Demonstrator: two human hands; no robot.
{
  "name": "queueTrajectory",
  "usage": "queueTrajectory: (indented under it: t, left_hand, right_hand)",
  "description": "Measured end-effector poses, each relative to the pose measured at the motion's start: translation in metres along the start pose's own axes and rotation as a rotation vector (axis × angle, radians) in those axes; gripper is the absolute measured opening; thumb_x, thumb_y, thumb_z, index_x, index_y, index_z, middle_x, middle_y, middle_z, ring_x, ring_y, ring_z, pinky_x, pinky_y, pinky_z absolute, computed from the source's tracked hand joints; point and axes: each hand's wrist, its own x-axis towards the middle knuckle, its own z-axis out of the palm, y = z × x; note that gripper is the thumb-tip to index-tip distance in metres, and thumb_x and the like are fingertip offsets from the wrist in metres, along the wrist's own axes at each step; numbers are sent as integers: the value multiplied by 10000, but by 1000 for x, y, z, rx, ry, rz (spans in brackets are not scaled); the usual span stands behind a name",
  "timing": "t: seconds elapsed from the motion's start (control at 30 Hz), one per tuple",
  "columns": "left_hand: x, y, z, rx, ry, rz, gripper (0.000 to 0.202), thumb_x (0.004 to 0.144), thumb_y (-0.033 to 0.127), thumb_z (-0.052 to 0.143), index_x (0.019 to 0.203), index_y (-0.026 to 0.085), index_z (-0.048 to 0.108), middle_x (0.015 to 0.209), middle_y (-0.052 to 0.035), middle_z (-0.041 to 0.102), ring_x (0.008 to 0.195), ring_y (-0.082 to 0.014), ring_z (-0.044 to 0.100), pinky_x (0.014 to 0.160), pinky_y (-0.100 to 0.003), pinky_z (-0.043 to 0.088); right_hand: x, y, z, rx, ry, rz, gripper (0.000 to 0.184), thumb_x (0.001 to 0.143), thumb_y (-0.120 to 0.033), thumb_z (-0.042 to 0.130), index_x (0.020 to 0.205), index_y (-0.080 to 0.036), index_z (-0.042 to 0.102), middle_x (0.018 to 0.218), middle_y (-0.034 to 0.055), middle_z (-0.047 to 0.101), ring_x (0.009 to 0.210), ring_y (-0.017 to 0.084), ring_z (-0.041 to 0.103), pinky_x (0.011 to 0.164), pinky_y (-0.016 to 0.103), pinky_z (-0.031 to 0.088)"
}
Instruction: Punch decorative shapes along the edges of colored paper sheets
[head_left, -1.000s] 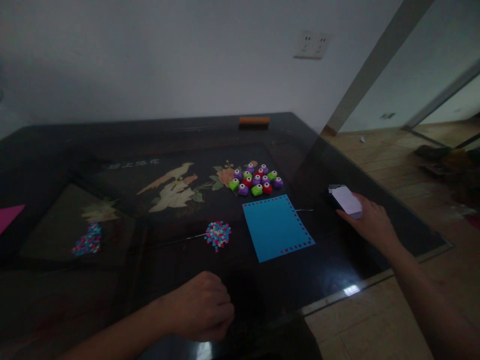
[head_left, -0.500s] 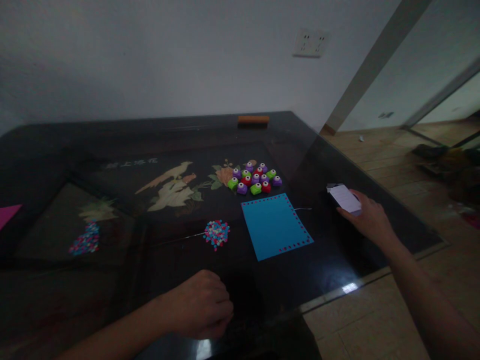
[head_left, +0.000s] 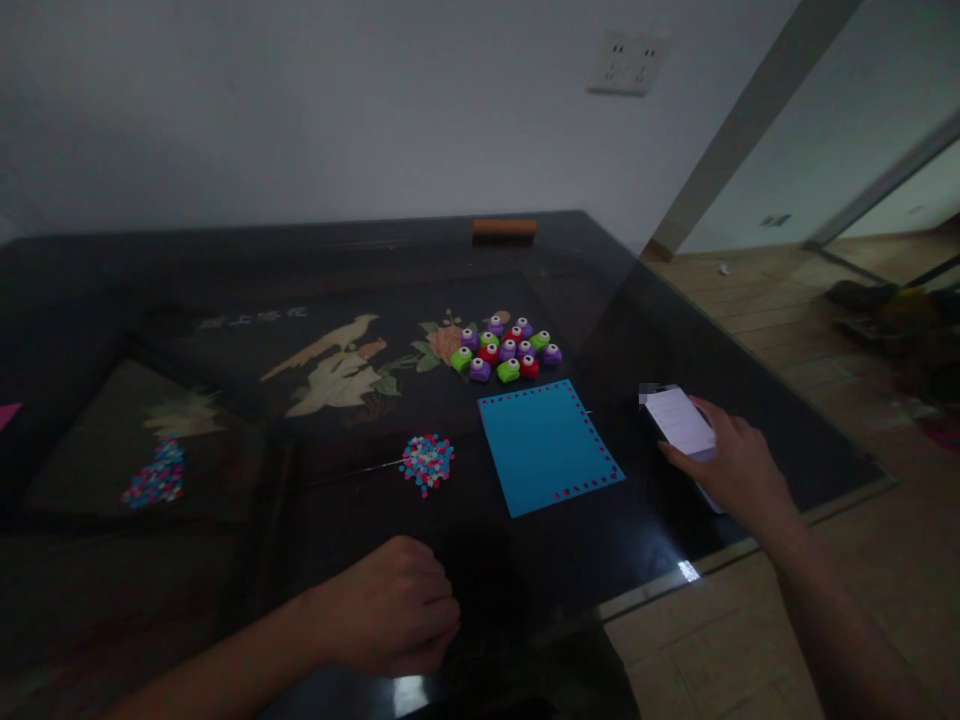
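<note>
My right hand (head_left: 739, 470) grips a phone (head_left: 679, 420) with a lit white screen, held just above the right part of the dark table (head_left: 225, 270). My left hand (head_left: 401, 605) rests near the front edge, curled into a loose fist with nothing visible in it. Between the hands lies a blue paper sheet (head_left: 546, 443) with punched holes along two edges. Beyond it stands a cluster of several small punches (head_left: 506, 350) in purple, green and red. A pile of coloured paper bits (head_left: 426, 462) lies left of the sheet.
A second heap of coloured bits (head_left: 154, 480) shows at the left, and a pink paper corner (head_left: 7, 412) at the far left edge. An orange-brown block (head_left: 504, 228) sits at the table's back edge. Tiled and wooden floor opens to the right.
My right hand has brought the phone a little nearer and lower. The view has tilted slightly. My left hand stays put.
</note>
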Motion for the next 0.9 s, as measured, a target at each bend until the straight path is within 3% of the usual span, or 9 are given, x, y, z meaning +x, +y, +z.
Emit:
queueTrajectory:
  t: [0.37,0.77,0.9]
  left_hand:
    - [1,0,-4,-18,6,-1,229,848,143,427,637,210,480,553,7,566,487,-142,487,473,-327,332]
    - [1,1,-5,-36,19,-7,225,837,117,409,645,220,465,555,4,552,495,-153,473,461,-335,341]
    - [3,0,-6,-39,25,-5,230,836,115,408,640,217,470,550,3,554,493,-151,475,462,-330,343]
  right_hand:
    - [-32,-40,-11,-67,-21,37,701,779,-533,555,1352,-148,433,1069,195,573,962,371,553,721,448,475]
    - [-43,-48,-10,-62,7,-12,681,830,-547,486,1361,-127,418,1123,214,597,982,376,564,735,462,473]
    - [-45,-49,-10,-105,7,-5,627,836,-548,488,1333,-166,482,1146,206,580,983,380,560,723,457,478]
